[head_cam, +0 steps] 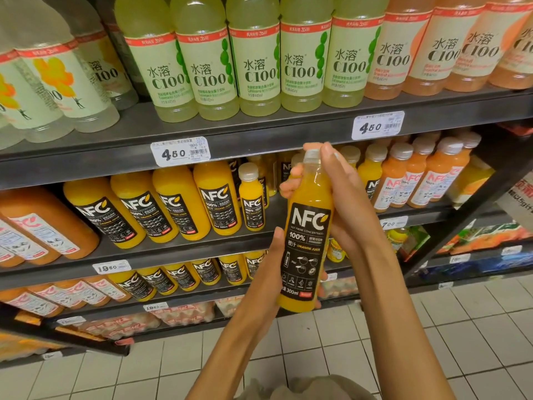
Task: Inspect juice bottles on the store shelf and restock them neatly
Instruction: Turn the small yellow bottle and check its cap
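I hold a small NFC orange juice bottle (307, 241) upright in front of the shelves, its black label facing me. My left hand (272, 261) grips the lower part of the bottle from the left and behind. My right hand (343, 203) wraps the neck and upper body, fingers reaching up beside the grey cap. One more small NFC bottle (251, 197) stands on the middle shelf (178, 249), with a gap to its right behind the held bottle. Large NFC orange bottles (173, 209) stand in a row to the left.
The top shelf (259, 131) carries green C100 bottles (253, 67) and pink C100 bottles (418, 53). Pink-orange NFC bottles (418, 180) stand at the right of the middle shelf. Lower shelves hold more NFC bottles (184, 275). White tiled floor (403, 327) lies below.
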Demonstrator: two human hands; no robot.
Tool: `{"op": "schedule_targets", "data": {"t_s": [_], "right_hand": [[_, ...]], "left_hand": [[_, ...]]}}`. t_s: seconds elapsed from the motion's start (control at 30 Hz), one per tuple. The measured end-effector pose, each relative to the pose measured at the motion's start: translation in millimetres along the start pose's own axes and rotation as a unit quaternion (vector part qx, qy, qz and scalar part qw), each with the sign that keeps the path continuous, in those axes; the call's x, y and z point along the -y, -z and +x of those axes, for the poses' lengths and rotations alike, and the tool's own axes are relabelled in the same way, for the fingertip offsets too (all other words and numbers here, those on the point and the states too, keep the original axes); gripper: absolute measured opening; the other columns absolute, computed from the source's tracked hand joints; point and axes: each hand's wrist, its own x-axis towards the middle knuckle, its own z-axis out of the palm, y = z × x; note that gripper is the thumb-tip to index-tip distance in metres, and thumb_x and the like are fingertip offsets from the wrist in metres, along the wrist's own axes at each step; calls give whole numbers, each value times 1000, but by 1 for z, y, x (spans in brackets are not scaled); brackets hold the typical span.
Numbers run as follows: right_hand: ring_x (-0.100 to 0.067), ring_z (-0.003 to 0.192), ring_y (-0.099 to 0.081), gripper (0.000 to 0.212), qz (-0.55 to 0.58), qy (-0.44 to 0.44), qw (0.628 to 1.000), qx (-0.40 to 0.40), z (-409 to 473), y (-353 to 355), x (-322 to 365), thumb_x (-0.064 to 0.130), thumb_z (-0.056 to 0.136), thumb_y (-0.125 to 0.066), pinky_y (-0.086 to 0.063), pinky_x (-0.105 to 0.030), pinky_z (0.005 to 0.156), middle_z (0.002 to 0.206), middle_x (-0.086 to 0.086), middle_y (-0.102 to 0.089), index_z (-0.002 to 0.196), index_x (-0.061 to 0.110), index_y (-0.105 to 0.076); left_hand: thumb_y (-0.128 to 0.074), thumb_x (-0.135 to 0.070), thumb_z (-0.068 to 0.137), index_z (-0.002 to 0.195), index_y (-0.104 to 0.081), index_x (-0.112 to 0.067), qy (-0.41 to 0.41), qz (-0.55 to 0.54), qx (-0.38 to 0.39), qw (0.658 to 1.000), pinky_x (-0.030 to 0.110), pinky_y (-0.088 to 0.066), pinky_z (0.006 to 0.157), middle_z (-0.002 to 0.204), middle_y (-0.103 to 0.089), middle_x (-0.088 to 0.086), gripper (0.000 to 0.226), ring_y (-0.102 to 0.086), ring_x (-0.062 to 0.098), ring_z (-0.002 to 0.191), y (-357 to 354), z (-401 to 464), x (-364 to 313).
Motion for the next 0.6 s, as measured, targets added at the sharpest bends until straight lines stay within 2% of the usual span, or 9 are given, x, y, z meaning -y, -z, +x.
{"op": "schedule_targets", "data": {"t_s": [0.1,0.17,0.2,0.27,0.33,0.4,0.43,0.5,0.6], "right_hand": [[-20,65,-61,25,3,-10,1000,21,4,-2,6,36,94,-51,-50,-33,65,76,-4,-62,110,17,-54],[-18,67,-63,20,-44,31,998,43,7,-4,12,32,95,-50,-52,-28,61,77,-2,-63,110,19,-53],[-16,69,-63,19,-66,57,994,60,7,-4,16,30,95,-50,-52,-26,62,78,0,-63,110,19,-53],[-17,79,-65,26,-93,91,986,107,4,-7,22,33,93,-58,-52,-27,68,83,0,-65,114,19,-51],[-22,93,-64,46,-134,111,970,167,-2,-7,25,42,84,-64,-51,-32,78,92,1,-67,121,19,-49],[-28,103,-61,57,-184,115,948,231,-8,-7,29,44,80,-66,-49,-42,85,100,1,-68,127,18,-47],[-29,105,-60,56,-204,115,937,261,-10,-7,30,41,81,-67,-48,-43,87,102,0,-67,127,17,-47],[-25,104,-59,47,-231,110,919,299,-13,-8,34,29,82,-66,-48,-33,86,105,-3,-64,124,16,-50],[-23,102,-59,41,-232,116,913,316,-16,-8,38,23,82,-66,-48,-30,85,106,-4,-63,120,17,-52]], "left_hand": [[-33,-72,81,113,-62,-15,-25,44,-31,998,37,-55,72,94,-70,14,71,-67,27,80,-3,2,-1],[-49,-71,78,113,-58,-27,-71,133,-57,987,22,-54,75,100,-72,-5,57,-68,11,91,0,2,-6],[-60,-61,76,114,-55,-32,-93,171,-57,979,15,-52,75,103,-70,-11,48,-66,4,95,1,1,-10],[-73,-35,76,114,-51,-35,-121,216,-59,967,15,-51,77,105,-67,-13,44,-63,1,98,6,4,-14],[-76,-16,77,113,-50,-36,-150,227,-75,959,16,-51,78,105,-66,-14,49,-63,1,99,10,7,-16],[-76,-5,74,111,-52,-34,-185,223,-87,953,13,-49,78,103,-68,-18,53,-63,0,98,14,10,-19],[-76,-2,73,111,-52,-33,-198,222,-90,951,11,-48,76,101,-68,-20,54,-64,-1,97,15,11,-20],[-77,-1,72,110,-55,-32,-221,218,-94,946,9,-48,76,100,-69,-20,53,-64,-1,96,18,13,-22],[-79,-10,67,103,-61,-37,-248,217,-90,940,12,-48,78,100,-69,-16,49,-64,1,96,18,12,-28]]}}
